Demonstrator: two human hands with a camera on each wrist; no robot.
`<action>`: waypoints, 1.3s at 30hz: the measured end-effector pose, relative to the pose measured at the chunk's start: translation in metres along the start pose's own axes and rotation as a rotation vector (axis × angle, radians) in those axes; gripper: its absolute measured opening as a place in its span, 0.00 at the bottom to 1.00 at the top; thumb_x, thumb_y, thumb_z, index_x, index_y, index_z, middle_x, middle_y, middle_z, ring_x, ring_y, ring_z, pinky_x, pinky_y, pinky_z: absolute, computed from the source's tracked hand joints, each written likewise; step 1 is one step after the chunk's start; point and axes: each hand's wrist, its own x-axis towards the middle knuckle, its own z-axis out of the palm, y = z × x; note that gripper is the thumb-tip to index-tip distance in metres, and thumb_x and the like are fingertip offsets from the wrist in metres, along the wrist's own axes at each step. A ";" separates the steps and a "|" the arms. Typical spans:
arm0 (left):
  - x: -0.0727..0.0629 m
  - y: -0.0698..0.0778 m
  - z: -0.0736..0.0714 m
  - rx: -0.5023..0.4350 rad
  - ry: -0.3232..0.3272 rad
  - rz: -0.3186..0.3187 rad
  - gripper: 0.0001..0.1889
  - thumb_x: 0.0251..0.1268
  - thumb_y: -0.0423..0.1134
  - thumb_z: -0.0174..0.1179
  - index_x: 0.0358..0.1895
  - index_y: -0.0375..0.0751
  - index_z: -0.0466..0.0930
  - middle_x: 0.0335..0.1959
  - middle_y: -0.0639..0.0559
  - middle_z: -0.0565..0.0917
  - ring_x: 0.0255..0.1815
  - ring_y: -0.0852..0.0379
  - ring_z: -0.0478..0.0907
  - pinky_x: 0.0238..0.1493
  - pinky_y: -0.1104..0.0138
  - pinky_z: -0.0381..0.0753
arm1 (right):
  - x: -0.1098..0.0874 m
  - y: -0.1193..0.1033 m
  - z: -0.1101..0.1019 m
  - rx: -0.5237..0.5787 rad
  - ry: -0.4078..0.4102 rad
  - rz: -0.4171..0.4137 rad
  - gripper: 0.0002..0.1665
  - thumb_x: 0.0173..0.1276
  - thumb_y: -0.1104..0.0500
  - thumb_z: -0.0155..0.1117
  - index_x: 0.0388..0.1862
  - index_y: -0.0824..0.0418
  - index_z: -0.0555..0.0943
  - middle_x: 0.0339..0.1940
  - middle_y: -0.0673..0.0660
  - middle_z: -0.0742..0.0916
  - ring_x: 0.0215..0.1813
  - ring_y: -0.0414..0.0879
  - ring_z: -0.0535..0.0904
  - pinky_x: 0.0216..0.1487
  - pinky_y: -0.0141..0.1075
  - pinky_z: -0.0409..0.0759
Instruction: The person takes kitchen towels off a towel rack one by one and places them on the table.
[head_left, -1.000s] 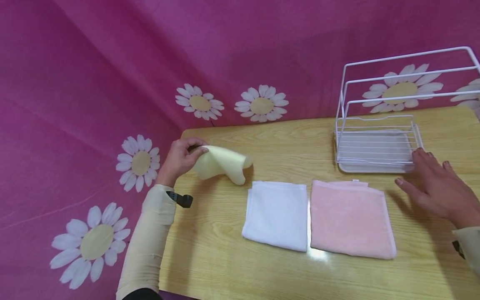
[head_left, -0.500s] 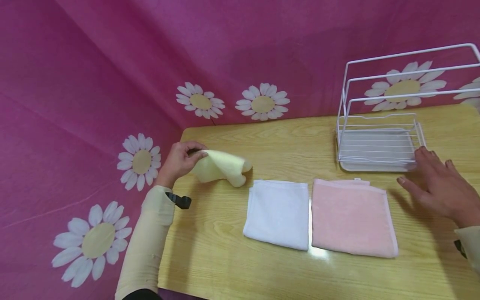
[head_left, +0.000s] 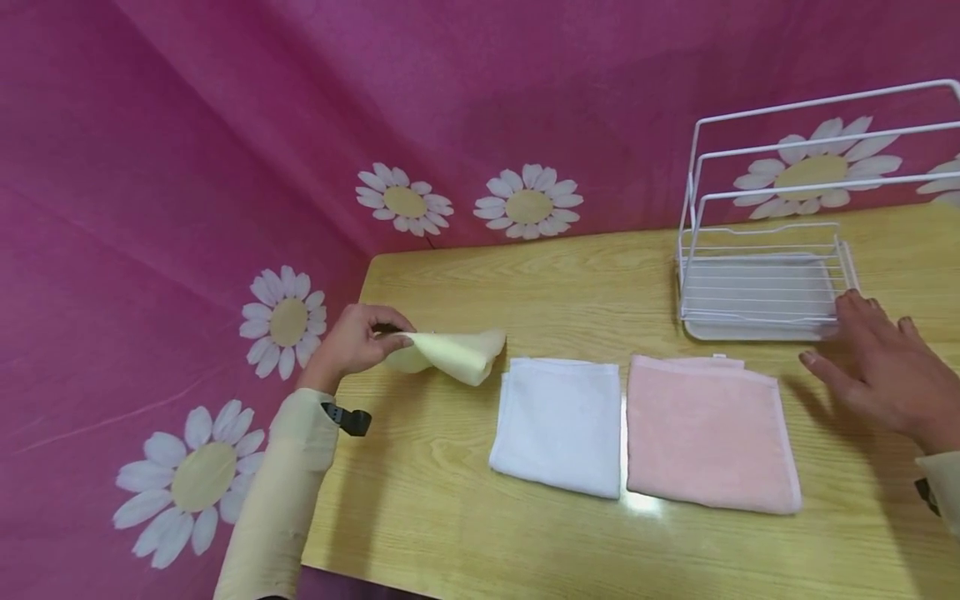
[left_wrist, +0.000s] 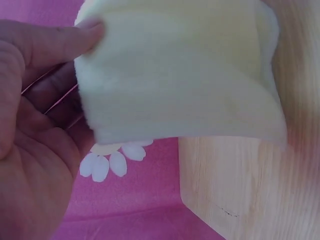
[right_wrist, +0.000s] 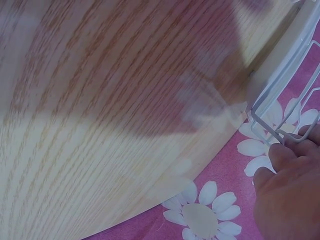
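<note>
My left hand (head_left: 356, 342) pinches one edge of a pale yellow cloth (head_left: 459, 357) between thumb and fingers, near the back left of the table. The cloth droops in a fold, its loose end low over the wood. The left wrist view shows the thumb on top of the cloth (left_wrist: 175, 75). At the right, my right hand (head_left: 896, 375) is spread with palm down, its fingertips at the right side of a white wire rack with a tray (head_left: 757, 292). A folded white cloth (head_left: 558, 429) and a folded pink cloth (head_left: 708, 433) lie side by side between the hands.
The wood-grain table (head_left: 450, 500) has a pink daisy-print fabric (head_left: 615, 108) behind it and along its left. Tall wire hoops rise over the rack's tray at the back right. The pink cloth lies just in front of the rack.
My left hand has come down and nearer, lowering the yellow cloth and flattening its folds. My right hand keeps its place by the rack. The head view has shifted slightly.
</note>
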 end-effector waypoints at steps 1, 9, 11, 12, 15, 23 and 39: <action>-0.002 -0.001 0.001 0.005 -0.019 0.003 0.04 0.60 0.31 0.71 0.38 0.40 0.90 0.37 0.51 0.88 0.37 0.52 0.82 0.41 0.55 0.84 | 0.001 0.000 0.000 -0.002 -0.001 0.003 0.51 0.78 0.46 0.52 0.80 0.71 0.37 0.80 0.72 0.42 0.79 0.66 0.32 0.73 0.56 0.22; -0.018 0.001 0.011 0.072 -0.187 0.045 0.07 0.50 0.26 0.72 0.30 0.43 0.90 0.31 0.56 0.87 0.32 0.57 0.82 0.37 0.60 0.83 | 0.004 0.001 0.002 -0.014 0.001 0.008 0.51 0.78 0.45 0.51 0.80 0.72 0.38 0.79 0.75 0.44 0.79 0.67 0.33 0.73 0.55 0.22; -0.021 0.001 0.016 0.115 -0.222 0.051 0.08 0.48 0.26 0.73 0.29 0.43 0.90 0.29 0.56 0.87 0.31 0.58 0.81 0.36 0.62 0.82 | 0.005 0.002 0.002 -0.020 0.000 0.013 0.51 0.78 0.45 0.51 0.80 0.72 0.37 0.79 0.74 0.43 0.79 0.67 0.33 0.73 0.55 0.22; -0.023 0.001 0.019 0.135 -0.239 0.054 0.08 0.47 0.26 0.74 0.29 0.43 0.90 0.29 0.56 0.86 0.31 0.59 0.81 0.35 0.63 0.82 | 0.005 0.002 0.003 -0.021 0.000 0.016 0.51 0.78 0.45 0.51 0.80 0.72 0.37 0.79 0.74 0.43 0.79 0.67 0.33 0.73 0.55 0.21; -0.026 -0.002 0.028 0.192 -0.292 0.055 0.09 0.44 0.25 0.75 0.28 0.42 0.89 0.28 0.56 0.86 0.30 0.60 0.79 0.34 0.64 0.80 | 0.003 0.004 0.003 -0.033 -0.001 0.031 0.52 0.78 0.43 0.50 0.80 0.71 0.36 0.79 0.73 0.41 0.79 0.67 0.32 0.73 0.55 0.21; -0.031 -0.015 0.060 0.294 -0.435 0.027 0.09 0.43 0.25 0.72 0.25 0.44 0.88 0.24 0.60 0.82 0.26 0.63 0.73 0.32 0.68 0.77 | -0.005 0.008 0.000 -0.031 0.000 0.059 0.53 0.78 0.44 0.50 0.79 0.73 0.35 0.79 0.74 0.40 0.79 0.68 0.31 0.73 0.55 0.21; -0.054 -0.031 0.096 0.507 -0.504 0.086 0.21 0.43 0.19 0.62 0.14 0.50 0.65 0.17 0.62 0.59 0.20 0.64 0.56 0.23 0.70 0.58 | -0.010 0.007 0.002 0.011 0.016 0.052 0.52 0.77 0.45 0.53 0.81 0.69 0.37 0.80 0.71 0.42 0.80 0.66 0.32 0.73 0.54 0.21</action>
